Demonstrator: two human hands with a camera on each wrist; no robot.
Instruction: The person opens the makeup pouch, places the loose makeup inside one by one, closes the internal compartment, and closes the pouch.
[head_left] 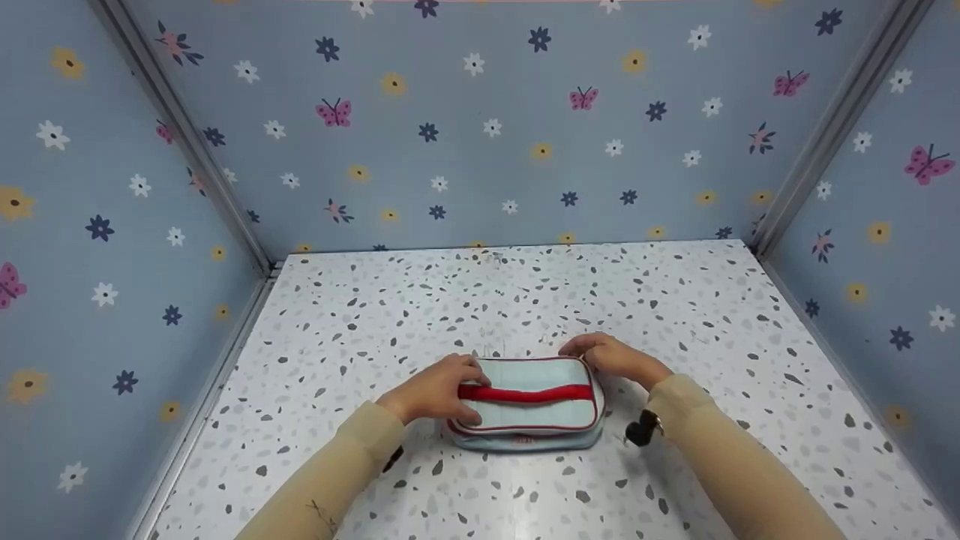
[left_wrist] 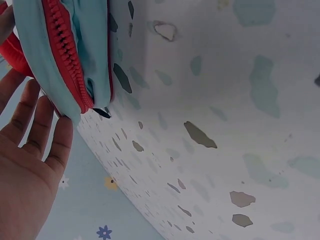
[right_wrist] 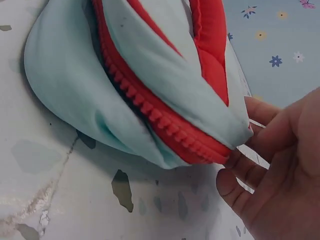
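Observation:
A pale blue zip bag (head_left: 529,373) with red piping lies on the speckled tabletop, its red carry strap (head_left: 529,394) running across the lid. At its left end, my left hand (head_left: 442,388) rests with spread fingers on the lid edge and strap end. The left wrist view shows these fingers (left_wrist: 37,117) fairly straight against the fabric. My right hand (head_left: 611,355) grips the far right corner with bent fingers. In the right wrist view, the chunky red zipper (right_wrist: 150,112) runs to that corner; the fingertips behind it are partly hidden, and no zip pull shows.
The white terrazzo-patterned tabletop (head_left: 375,315) spreads around the bag. A flowered blue back wall (head_left: 480,165) and side panels (head_left: 112,300) enclose it, with grey metal posts (head_left: 195,142) at the corners. Dark wrist devices (head_left: 641,429) sit beneath the sleeves.

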